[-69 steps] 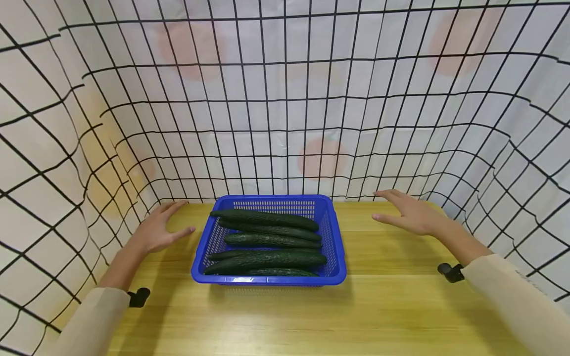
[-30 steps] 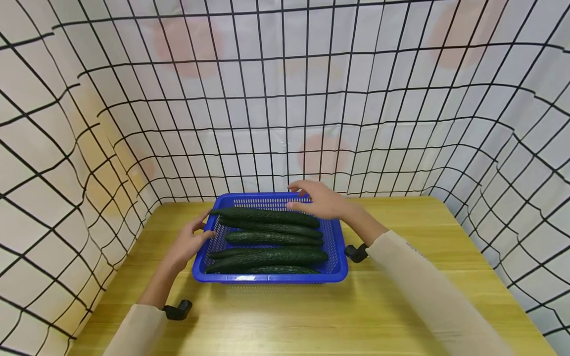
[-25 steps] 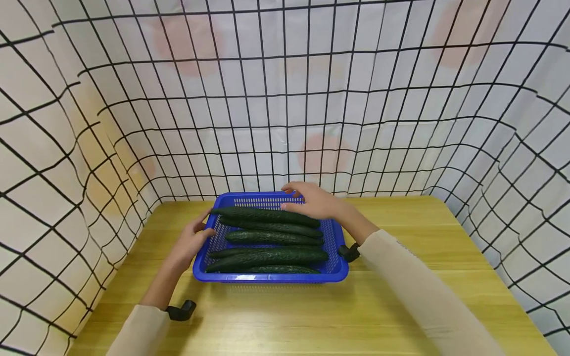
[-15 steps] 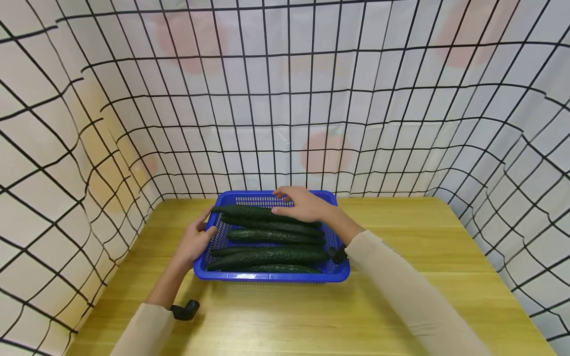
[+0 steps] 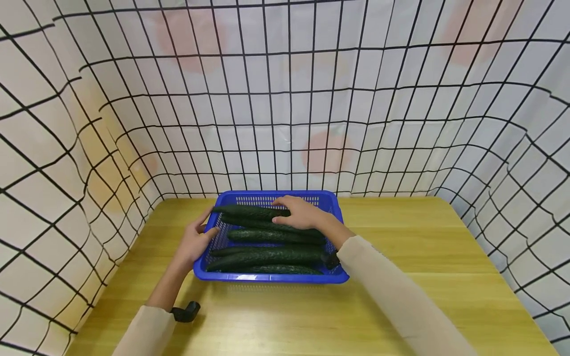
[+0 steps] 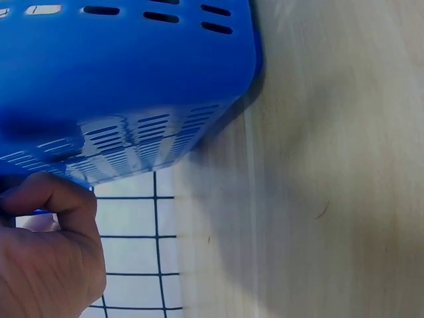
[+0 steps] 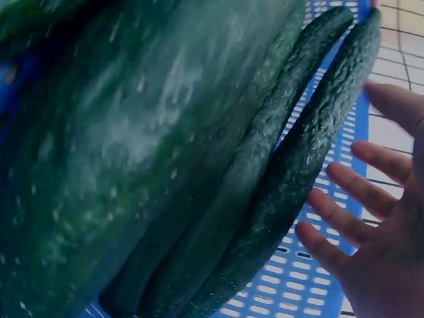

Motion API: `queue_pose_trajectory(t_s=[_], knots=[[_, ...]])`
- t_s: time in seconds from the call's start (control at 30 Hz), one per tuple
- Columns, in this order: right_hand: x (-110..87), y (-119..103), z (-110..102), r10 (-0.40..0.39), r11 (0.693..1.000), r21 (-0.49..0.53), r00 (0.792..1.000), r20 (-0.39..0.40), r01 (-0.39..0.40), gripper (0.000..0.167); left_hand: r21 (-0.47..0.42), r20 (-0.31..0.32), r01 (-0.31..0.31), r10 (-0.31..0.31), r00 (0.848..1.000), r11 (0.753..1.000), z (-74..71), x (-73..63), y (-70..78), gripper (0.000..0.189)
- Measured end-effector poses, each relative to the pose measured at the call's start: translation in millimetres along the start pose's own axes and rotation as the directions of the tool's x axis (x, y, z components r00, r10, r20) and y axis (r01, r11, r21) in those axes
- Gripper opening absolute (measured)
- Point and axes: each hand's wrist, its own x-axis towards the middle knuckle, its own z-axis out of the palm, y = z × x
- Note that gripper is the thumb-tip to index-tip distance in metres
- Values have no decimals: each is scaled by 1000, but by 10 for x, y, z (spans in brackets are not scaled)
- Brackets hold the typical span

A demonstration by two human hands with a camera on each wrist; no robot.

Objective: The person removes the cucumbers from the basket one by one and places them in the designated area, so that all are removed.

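Observation:
A blue plastic basket [image 5: 271,278] sits on the wooden table, holding several long dark green cucumbers laid crosswise. At its left end my left hand [image 5: 194,243] grips the rim, thumb on the inner side and fingers outside; in the left wrist view those curled fingers lie under the basket's edge, partly cut off by the frame. My right hand [image 5: 304,213] reaches over the rearmost cucumber [image 5: 249,212] and hides its right part. The right wrist view has the right hand's fingers [image 7: 361,185] spread alongside that cucumber, not wrapped round it.
The yellow wooden table [image 5: 267,316] extends in front of the basket and to both sides. White sheets behind a black wire grid [image 5: 278,109] stand at the back, left and right. A black wrist mount [image 5: 186,312] is at the left cuff, with another at the right.
Both hands came in from the sides: the left took hold of the basket's rim, and the right moved left and down over the rearmost cucumber. Basket and cucumbers stay in place.

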Motion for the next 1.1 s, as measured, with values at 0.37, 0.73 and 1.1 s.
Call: queue_pose_trajectory(t_s=[0.37, 0.73, 1.1], knots=[[31, 39, 109, 37, 998, -61, 997, 73, -33, 66, 38, -14, 5, -5, 1000, 999, 6, -57, -20, 73], [72, 56, 153, 51, 993, -108, 999, 14, -49, 53, 128, -62, -9, 17, 998, 992, 49, -54, 58, 70], [83, 50, 152, 26, 999, -29, 999, 23, -25, 46, 167, -73, -10, 23, 997, 986, 54, -30, 51, 69]])
